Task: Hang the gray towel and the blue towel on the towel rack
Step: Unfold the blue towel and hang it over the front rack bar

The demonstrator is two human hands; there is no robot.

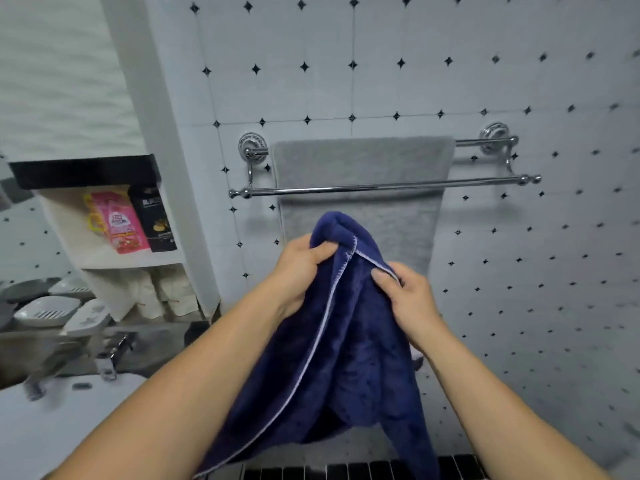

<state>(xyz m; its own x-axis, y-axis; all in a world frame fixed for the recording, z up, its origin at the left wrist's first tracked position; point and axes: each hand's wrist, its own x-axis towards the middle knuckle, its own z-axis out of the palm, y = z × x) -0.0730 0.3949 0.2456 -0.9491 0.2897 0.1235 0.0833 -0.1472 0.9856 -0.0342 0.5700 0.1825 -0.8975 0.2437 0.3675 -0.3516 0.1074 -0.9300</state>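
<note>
towel rack on tiled wall: gray towel draped over rear bar, front bar bare. below the rack, left hand and right hand closed on bunched blue towel, white-stitched edge showing. writing on pink pouch, left of rack, unreadable.

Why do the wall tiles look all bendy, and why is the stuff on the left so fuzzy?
In the head view, the wide-angle lens curves the tile lines of the white diamond-dotted wall; the pink packet on the shelf and the grey soap dishes look soft and smeared, while the dark blue towel and the shiny chrome towel rack, which glints, stay sharper.
</note>
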